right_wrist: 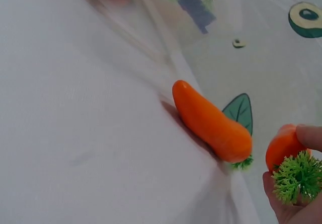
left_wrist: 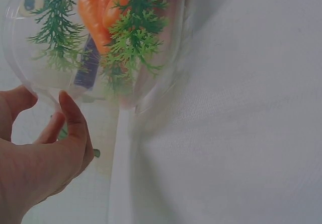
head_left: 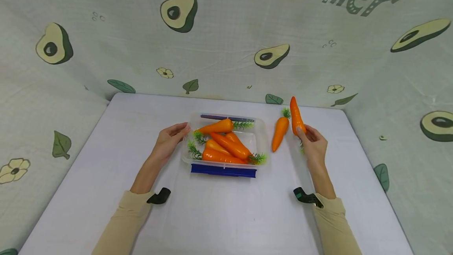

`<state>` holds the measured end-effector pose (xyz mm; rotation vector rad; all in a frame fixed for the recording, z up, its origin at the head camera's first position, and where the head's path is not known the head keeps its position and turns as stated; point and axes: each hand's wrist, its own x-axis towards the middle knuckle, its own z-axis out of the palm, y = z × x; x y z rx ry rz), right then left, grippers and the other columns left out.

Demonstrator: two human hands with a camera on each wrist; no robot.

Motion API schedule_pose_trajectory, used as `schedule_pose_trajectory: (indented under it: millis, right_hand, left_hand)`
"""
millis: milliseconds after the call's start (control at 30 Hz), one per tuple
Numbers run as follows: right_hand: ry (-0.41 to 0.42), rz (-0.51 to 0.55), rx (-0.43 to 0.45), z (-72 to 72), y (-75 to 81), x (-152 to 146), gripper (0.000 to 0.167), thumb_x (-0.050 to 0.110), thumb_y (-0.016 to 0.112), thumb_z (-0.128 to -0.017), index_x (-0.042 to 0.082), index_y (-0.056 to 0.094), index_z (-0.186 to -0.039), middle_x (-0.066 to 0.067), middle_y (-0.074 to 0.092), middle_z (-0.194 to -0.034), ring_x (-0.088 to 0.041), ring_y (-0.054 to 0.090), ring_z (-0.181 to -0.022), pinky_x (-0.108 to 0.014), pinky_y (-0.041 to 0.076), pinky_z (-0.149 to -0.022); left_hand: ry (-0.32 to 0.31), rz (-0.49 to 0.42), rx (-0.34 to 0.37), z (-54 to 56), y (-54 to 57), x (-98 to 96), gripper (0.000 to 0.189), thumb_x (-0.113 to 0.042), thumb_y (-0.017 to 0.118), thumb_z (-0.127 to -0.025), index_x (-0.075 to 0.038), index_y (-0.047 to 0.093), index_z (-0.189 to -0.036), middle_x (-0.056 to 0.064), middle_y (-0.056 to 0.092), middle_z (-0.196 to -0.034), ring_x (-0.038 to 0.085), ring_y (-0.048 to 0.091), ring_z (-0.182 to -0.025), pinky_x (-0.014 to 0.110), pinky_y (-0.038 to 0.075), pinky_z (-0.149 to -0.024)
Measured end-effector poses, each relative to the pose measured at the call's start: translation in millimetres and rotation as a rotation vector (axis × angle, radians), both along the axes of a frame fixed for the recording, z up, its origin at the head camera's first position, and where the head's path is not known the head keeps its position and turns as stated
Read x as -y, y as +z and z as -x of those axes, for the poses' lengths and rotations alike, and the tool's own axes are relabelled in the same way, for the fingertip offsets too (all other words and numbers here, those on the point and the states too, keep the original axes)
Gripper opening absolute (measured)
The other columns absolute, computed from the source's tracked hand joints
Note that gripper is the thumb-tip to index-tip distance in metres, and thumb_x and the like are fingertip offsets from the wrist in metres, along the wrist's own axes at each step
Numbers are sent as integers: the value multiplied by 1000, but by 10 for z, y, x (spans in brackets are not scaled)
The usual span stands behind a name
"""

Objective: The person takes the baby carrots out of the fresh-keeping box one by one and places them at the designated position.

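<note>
My right hand (head_left: 315, 145) grips a toy carrot (head_left: 296, 115) near its leafy end, tip pointing away from me. In the right wrist view its green top (right_wrist: 298, 177) hangs beside the fingers. A second carrot (head_left: 280, 131) lies on the table just left of it. In the middle stands a clear plastic container (head_left: 262, 141) with several orange carrots (head_left: 223, 156) jumbled inside, their leaves at both ends. My left hand (head_left: 169, 143) pinches the container's left rim between thumb and fingers, as the left wrist view shows too.
The container has blue clip flaps, one (head_left: 223, 170) folded out at the front and one at the back. A white-covered table (head_left: 212, 215) bears everything. Behind and at both sides hangs a cloth (head_left: 226, 30) printed with avocados and leaves.
</note>
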<state>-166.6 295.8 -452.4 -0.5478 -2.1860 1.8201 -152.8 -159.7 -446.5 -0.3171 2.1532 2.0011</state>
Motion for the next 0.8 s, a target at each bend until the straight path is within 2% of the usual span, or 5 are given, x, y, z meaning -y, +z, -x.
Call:
schedule_pose_trajectory:
  millis: [67,167,300,433,800]
  right_hand:
    - [-20,50,14,15,-24,-20,55,30,80,-92,2,64,-136,5,65,-107,-8,59,-97,-12,51,-78]
    - [-49,55,52,40,-62,-54,56,32,79,-92,2,63,-137,7,65,-104,-6,59,-95,-11,50,-77]
    - [-73,5,123,69,-125,-96,61,39,77,-93,3,62,-139,9,63,-106,-3,56,-94,-9,47,-77]
    - [-87,15,171,85,-181,-114,61,40,77,-93,4,62,-139,7,61,-105,-5,55,-92,-10,46,-74]
    - [-43,-65,212,118,-180,-108,61,41,75,-94,0,61,-138,4,59,-101,-4,56,-82,-11,47,-67]
  left_hand:
    - [4,1,-2,-8,-3,6,60,-39,70,-99,-6,55,-148,13,56,-144,15,53,-119,19,45,-98]
    - [7,-1,-3,-10,-9,9,60,-39,70,-99,-6,55,-147,13,57,-144,15,53,-119,19,45,-98]
    - [9,-4,-6,-7,-15,5,59,-39,70,-99,-6,56,-147,13,57,-143,15,53,-117,22,45,-100]
    - [10,-6,-16,-1,-23,4,58,-38,70,-99,-6,57,-146,13,58,-142,14,54,-115,23,45,-100]
    - [4,-9,-22,-9,-20,6,58,-37,69,-100,-5,56,-146,14,57,-143,14,54,-117,25,44,-103]
